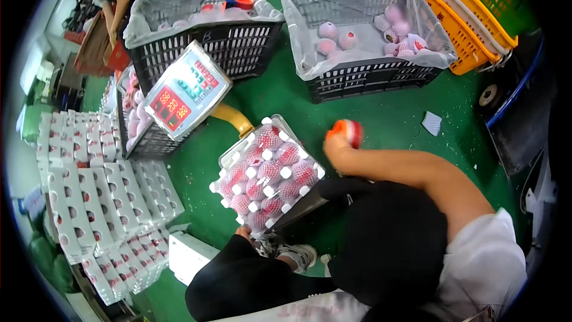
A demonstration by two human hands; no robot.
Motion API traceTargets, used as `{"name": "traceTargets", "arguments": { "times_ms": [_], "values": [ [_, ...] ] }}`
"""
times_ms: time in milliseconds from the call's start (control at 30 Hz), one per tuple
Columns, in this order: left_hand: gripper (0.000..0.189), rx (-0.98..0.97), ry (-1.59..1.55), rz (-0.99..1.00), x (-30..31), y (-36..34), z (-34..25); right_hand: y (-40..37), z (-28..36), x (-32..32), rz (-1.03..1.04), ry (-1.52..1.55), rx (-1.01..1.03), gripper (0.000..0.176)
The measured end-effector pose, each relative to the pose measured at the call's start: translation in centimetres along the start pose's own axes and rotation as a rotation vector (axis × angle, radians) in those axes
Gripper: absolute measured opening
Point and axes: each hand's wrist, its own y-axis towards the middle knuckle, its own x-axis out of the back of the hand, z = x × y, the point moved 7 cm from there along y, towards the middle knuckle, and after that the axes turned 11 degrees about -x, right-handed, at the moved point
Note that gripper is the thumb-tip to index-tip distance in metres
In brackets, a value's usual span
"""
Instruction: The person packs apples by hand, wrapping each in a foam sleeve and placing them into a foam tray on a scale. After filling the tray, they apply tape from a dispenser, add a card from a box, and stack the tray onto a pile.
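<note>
Fruit tray: a white-pegged tray of red round fruit in pink foam nets point(268, 173) sits beside the yellow-posted digital scale point(189, 90), seemingly on its dark platform.
Tray risk: the fruit stands high between the pegs; a knock from either hand could tip the tray or roll a piece out.
Held-item risk: a loose grip could drop the held item onto the green floor point(286, 102) or against the fruit.
Right hand: the right hand point(338, 145) is closed around a red, white and orange rounded item point(353, 133), its exact kind unclear, held apart from the tray's right side.
Right arm: bare below a white sleeve, it reaches forward and across from the shoulder, elbow bent.
Left hand: only a small part of the left hand point(243, 232) seems to show near the tray's lower corner; I cannot tell whether its fingers are apart or gripping.
Baskets: beyond the tray stand two black plastic baskets with clear liners, one on the left point(205, 53) and one on the right point(375, 77), both holding netted fruit.
</note>
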Motion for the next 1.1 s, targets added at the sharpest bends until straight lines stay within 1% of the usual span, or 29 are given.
{"name": "traceTargets", "arguments": {
  "times_ms": [33, 67, 133, 200, 233, 267, 300, 333, 367, 400, 433, 467, 500, 533, 567, 600, 633, 700, 733, 767, 800, 833, 867, 900, 933, 1000, 1067, 1100],
  "values": [
    [0.030, -0.009, -0.001, 0.000, -0.2, 0.3, 0.4, 1.0, 0.5, -1.6, -0.090, -0.073, -0.003, 0.018],
    [0.030, -0.008, -0.008, -0.006, -0.3, 0.3, 1.1, 1.9, 0.2, -1.0, -0.036, 0.116, -0.080, 0.019],
    [0.031, 0.014, -0.007, 0.001, -0.7, 0.4, 2.4, 1.1, -1.5, 0.8, -0.078, 0.427, -0.150, 0.027],
    [0.032, 0.021, -0.023, -0.002, -1.0, 0.8, 3.7, 3.0, -4.9, -1.9, -0.077, 0.664, -0.372, 0.036],
    [0.033, 0.003, -0.033, 0.008, -1.3, 1.2, 4.7, 2.7, -5.8, -2.5, -0.116, 0.679, -0.376, 0.038],
    [0.033, -0.086, -0.060, 0.030, -1.5, 1.7, 5.0, 2.5, -7.1, -3.0, -0.160, 0.697, -0.391, 0.040],
    [0.034, -0.270, -0.123, 0.069, -1.2, 1.9, 5.1, 2.6, -7.8, -5.0, -0.120, 0.681, -0.392, 0.043],
    [0.035, -0.399, -0.232, 0.104, -0.9, 2.1, 5.4, 3.1, -7.9, -6.4, -0.089, 0.661, -0.397, 0.047],
    [0.049, 0.105, -0.105, 0.050, 0.3, 3.3, 10.4, 2.9, -8.0, -5.2, -0.120, 0.609, -0.461, 0.050],
    [0.055, 0.472, -0.454, -0.238, 0.5, 0.8, 4.2, 1.7, -8.2, -3.7, -0.149, 0.555, -0.517, 0.053],
    [0.057, 0.344, -0.580, -0.314, 0.7, 1.4, 5.4, 0.8, -7.9, -2.5, -0.179, 0.502, -0.573, 0.056],
    [0.059, 0.206, -0.705, -0.391, 0.8, 2.1, 6.2, 1.1, -6.2, -1.5, -0.305, 0.761, -0.375, 0.059],
    [0.067, 0.332, -0.632, -0.312, -0.7, 2.2, 3.4, 1.4, -4.6, -0.7, -0.423, 1.008, -0.154, 0.062],
    [0.071, 0.514, -0.665, -0.235, -3.0, 2.7, 4.2, 1.5, -3.1, 0.1, -0.529, 1.240, 0.097, 0.065],
    [0.072, 0.523, -0.518, -0.134, -3.1, 2.6, 3.5, 3.6, 0.1, -2.2, -0.301, 1.504, 0.217, 0.067],
    [0.072, 0.420, -0.404, -0.102, -3.0, 3.1, 3.5, 5.3, 3.5, -4.4, -0.029, 1.733, 0.349, 0.068],
    [0.071, 0.319, -0.285, -0.081, -3.0, 3.4, 3.4, 5.7, 3.7, -5.0, 0.122, 1.914, 0.223, 0.071],
    [0.070, 0.123, -0.310, -0.087, -5.9, 4.6, 4.6, 5.9, 4.5, -6.6, 0.517, 2.153, -0.057, 0.078],
    [0.067, 0.071, -0.441, -0.062, -6.2, 5.0, 3.6, 7.6, 3.6, -9.2, 0.450, 2.162, -0.066, 0.076],
    [0.065, 0.026, -0.575, -0.030, -6.8, 5.4, 2.7, 5.0, 3.6, -4.2, 0.447, 1.993, -0.027, 0.079],
    [0.063, -0.035, -0.685, -0.100, -7.1, 5.2, 2.2, 7.4, 4.4, -6.3, 0.572, 2.128, 0.218, 0.082],
    [0.063, -0.103, -0.796, -0.164, -7.5, 5.0, 1.7, 6.0, 4.8, -4.3, 0.721, 2.174, 0.274, 0.083],
    [0.063, -0.176, -0.903, -0.219, -7.7, 4.8, 1.1, 7.1, 4.5, -5.0, 0.949, 2.087, 0.400, 0.085],
    [0.068, -0.078, -0.825, -0.228, -5.4, 2.9, -2.6, 6.1, 4.5, -4.8, 0.796, 2.270, -0.023, 0.085],
    [0.070, -0.029, -0.787, -0.181, -4.8, 2.5, -3.1, 7.5, 3.4, -7.6, 0.629, 2.239, -0.171, 0.085],
    [0.069, -0.131, -0.866, -0.187, -4.5, 2.5, -3.2, 4.2, 4.3, -4.3, 0.716, 2.427, -0.361, 0.081],
    [0.069, -0.165, -0.924, -0.194, -3.2, 2.5, -3.3, 3.5, 3.6, -3.0, 0.617, 2.424, -0.190, 0.077],
    [0.070, -0.190, -0.925, -0.206, -2.4, 2.7, -2.6, 3.0, 2.9, -0.2, 0.613, 2.130, 0.207, 0.074]
  ]
}}
